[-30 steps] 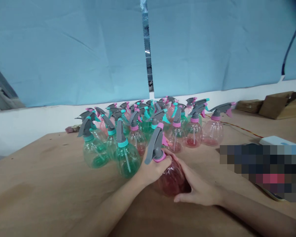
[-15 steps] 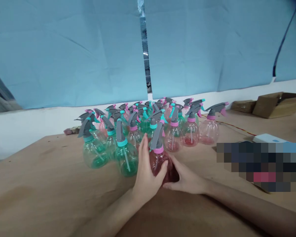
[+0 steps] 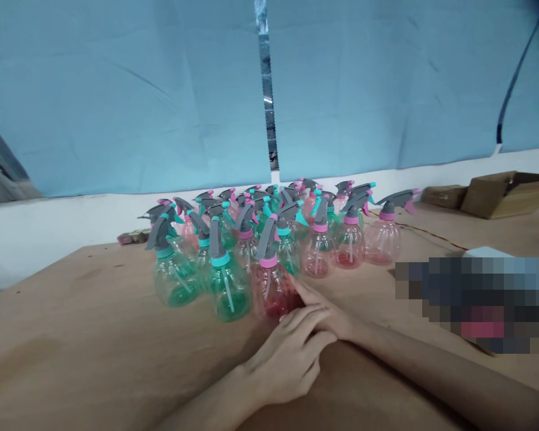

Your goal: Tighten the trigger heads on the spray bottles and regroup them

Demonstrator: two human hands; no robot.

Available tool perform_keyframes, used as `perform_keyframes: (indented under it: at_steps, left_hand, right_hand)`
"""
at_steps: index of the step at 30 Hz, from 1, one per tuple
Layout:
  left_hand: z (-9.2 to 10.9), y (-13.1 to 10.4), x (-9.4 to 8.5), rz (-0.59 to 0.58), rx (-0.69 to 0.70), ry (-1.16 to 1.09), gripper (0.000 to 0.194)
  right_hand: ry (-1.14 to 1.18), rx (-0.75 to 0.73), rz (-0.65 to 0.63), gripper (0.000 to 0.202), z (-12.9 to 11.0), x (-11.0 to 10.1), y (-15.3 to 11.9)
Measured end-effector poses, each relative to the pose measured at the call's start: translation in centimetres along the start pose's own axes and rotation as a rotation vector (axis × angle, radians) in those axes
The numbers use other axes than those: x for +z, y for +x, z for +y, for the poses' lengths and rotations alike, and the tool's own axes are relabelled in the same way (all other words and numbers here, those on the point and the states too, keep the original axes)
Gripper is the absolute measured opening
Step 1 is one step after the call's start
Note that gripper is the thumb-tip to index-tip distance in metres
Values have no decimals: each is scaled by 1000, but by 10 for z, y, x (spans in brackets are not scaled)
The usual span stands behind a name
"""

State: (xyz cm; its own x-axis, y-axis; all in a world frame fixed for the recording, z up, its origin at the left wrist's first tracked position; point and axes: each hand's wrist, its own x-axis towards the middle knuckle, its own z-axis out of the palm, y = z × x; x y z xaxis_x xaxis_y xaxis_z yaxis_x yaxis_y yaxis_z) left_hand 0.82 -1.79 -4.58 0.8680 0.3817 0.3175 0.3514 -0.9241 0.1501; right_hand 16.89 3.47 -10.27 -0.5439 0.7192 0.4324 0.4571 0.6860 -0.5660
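Note:
A clear pink spray bottle with a pink collar and grey trigger head stands upright on the wooden table in front of me. Against its right side rests my right hand, fingers stretched along the bottle and partly hidden. My left hand lies nearer to me, loosely bent with fingers apart, overlapping the right hand and holding nothing. A green spray bottle with a turquoise collar stands just left of the pink one. Another green spray bottle is farther left. Coloured liquid shows low in these bottles.
Several more pink and green spray bottles crowd together behind. An opened cardboard box and a white device are at the right, near a thin cable. A blurred-out patch covers the right side. Blue sheeting hangs behind.
The pink spray bottle has moved left, beside the green one. My left hand has come off it and drawn back toward me, across the right hand. My right hand stays at its side.

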Motion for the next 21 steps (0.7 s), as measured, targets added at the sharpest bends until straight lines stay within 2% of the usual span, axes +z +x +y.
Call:
perform_keyframes:
  at_steps: [3, 7, 10, 14, 17, 19, 21]
  left_hand:
    - [-2, -1, 3, 12, -31, -23, 34]
    - [-3, -3, 6, 39, -93, -52, 34]
    - [-4, -3, 6, 42, -153, -80, 37]
    - [-7, -3, 7, 11, -252, -116, 41]
    - [-8, -4, 8, -24, -282, -126, 35]
    - [-9, -4, 8, -38, -266, -122, 32]
    - [-8, -3, 8, -44, -258, -110, 32]
  right_hand:
    - [-30, -50, -47, 81, 7, -1, -2]
    - [-63, -63, -71, 79, 3, -6, -5]
    - [-128, -45, -29, 64, -3, -13, -11]
    - [-234, -6, 63, 31, -3, -30, -24]
    - [-296, 76, 232, 21, 11, -50, -35]
    - [-358, 177, 453, 18, 26, -67, -41]
    - [-411, 278, 707, 28, 44, -86, -44]
